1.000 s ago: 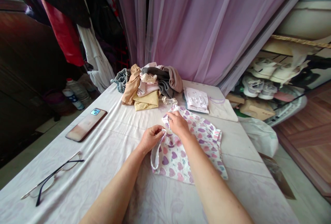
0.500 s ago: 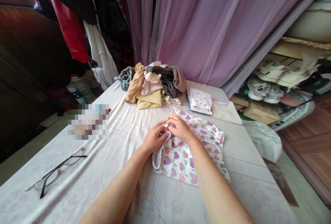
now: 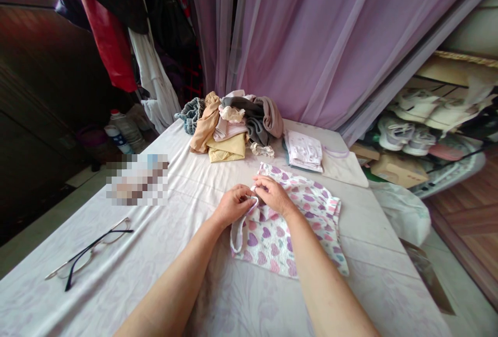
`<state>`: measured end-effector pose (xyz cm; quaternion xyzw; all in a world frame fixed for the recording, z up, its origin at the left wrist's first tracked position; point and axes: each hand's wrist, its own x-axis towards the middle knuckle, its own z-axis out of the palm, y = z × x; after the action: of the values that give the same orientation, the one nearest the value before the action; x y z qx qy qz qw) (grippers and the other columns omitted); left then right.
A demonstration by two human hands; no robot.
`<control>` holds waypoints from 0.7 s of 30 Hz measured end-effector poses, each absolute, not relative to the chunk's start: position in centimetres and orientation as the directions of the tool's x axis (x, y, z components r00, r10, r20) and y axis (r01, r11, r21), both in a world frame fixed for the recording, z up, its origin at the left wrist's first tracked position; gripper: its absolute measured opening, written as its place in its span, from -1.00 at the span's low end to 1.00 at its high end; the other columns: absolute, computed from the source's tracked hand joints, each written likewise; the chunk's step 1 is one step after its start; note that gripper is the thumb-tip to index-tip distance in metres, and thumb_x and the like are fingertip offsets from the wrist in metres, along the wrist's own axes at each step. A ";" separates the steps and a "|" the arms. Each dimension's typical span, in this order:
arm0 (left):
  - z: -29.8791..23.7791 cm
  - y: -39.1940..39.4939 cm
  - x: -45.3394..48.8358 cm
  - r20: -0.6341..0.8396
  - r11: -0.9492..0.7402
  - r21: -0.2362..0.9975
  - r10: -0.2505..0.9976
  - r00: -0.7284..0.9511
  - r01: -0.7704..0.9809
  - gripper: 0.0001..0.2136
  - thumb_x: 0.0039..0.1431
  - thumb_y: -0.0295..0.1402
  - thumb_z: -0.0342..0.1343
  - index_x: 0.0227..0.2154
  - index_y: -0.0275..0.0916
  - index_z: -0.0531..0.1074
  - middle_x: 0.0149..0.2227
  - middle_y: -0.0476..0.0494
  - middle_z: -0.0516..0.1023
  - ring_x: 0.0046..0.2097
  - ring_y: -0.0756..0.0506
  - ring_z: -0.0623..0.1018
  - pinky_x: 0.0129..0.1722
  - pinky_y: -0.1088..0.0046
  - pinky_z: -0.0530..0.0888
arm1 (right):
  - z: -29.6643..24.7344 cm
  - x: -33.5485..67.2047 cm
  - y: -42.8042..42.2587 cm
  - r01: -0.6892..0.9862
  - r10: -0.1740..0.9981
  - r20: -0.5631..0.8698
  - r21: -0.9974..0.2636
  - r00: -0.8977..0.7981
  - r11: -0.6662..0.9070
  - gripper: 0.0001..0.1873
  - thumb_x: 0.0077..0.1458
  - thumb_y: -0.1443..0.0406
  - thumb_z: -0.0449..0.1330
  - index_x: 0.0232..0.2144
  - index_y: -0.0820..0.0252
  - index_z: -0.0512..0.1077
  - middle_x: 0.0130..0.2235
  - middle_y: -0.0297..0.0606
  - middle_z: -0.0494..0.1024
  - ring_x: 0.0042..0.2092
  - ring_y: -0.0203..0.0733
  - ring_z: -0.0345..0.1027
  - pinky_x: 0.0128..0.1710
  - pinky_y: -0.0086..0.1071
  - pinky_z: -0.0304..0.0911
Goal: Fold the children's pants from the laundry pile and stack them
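A small white garment printed with pink and purple hearts (image 3: 303, 217) lies flat on the white tablecloth (image 3: 163, 233). My left hand (image 3: 232, 205) and my right hand (image 3: 275, 195) meet at its upper left edge, both pinching the white strap there, fingertips nearly touching. A loop of strap hangs down below my left hand. My right forearm lies across the middle of the garment and hides part of it.
A heap of unfolded clothes (image 3: 233, 124) sits at the far side, with a folded white piece (image 3: 304, 150) to its right. Eyeglasses (image 3: 87, 254) lie at the left front, a blurred flat object (image 3: 137, 178) behind them. Shoes on a rack (image 3: 408, 134) stand right of the table, purple curtain behind.
My left hand has moved right to meet my right hand at the garment's strap. The camera view has shifted slightly.
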<state>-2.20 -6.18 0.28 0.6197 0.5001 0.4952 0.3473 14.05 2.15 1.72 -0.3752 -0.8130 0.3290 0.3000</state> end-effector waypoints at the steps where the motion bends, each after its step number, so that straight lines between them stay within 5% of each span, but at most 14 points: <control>1: 0.3 -6.2 -2.3 0.273 -0.268 0.929 0.962 0.014 0.255 -0.85 0.12 -0.26 0.21 -0.36 -0.23 0.54 -0.28 -0.12 0.54 -0.21 -0.06 0.54 -0.16 0.45 0.44 | 1.6 14.0 2.2 0.414 0.811 0.253 -0.757 -0.528 0.506 -0.88 -0.03 0.38 0.13 -0.45 0.12 0.47 -0.08 -0.19 0.57 0.02 -0.11 0.40 0.10 -0.19 0.22; 8: 0.5 -6.1 -2.4 0.277 -0.280 0.951 0.960 0.040 0.134 -0.77 0.13 -0.17 0.21 -0.41 -0.26 0.52 -0.28 -0.14 0.56 -0.21 -0.06 0.53 -0.12 0.43 0.43 | 1.4 13.7 1.8 0.418 0.863 0.311 -0.776 -0.398 0.473 -0.73 -0.05 0.36 0.15 -0.23 0.08 0.43 -0.05 -0.22 0.55 0.01 -0.13 0.41 0.03 -0.19 0.30; 13: 0.7 -6.1 -2.4 0.274 -0.277 0.951 0.961 0.044 0.139 -0.76 0.13 -0.16 0.20 -0.41 -0.27 0.52 -0.28 -0.16 0.56 -0.21 -0.07 0.54 -0.13 0.42 0.43 | 2.2 13.9 1.1 0.418 0.788 0.408 -0.683 -0.462 0.599 -0.84 -0.03 0.41 0.10 -0.46 0.09 0.46 -0.04 -0.20 0.52 0.02 -0.12 0.39 -0.07 -0.26 0.36; 21: 0.4 -6.1 -2.5 0.253 -0.255 0.956 0.967 0.029 0.143 -0.75 0.11 -0.14 0.21 -0.41 -0.26 0.52 -0.30 -0.14 0.56 -0.21 -0.06 0.53 -0.14 0.44 0.41 | 2.5 14.2 0.0 0.407 0.736 0.458 -0.626 -0.499 0.665 -0.80 0.06 0.37 0.13 -0.34 0.07 0.56 -0.23 -0.23 0.59 -0.14 -0.15 0.46 -0.09 -0.28 0.38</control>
<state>-2.53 -6.07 0.37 0.5978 0.4642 0.5196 0.3964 14.25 0.02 2.54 -0.3418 -0.8359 0.2247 0.3659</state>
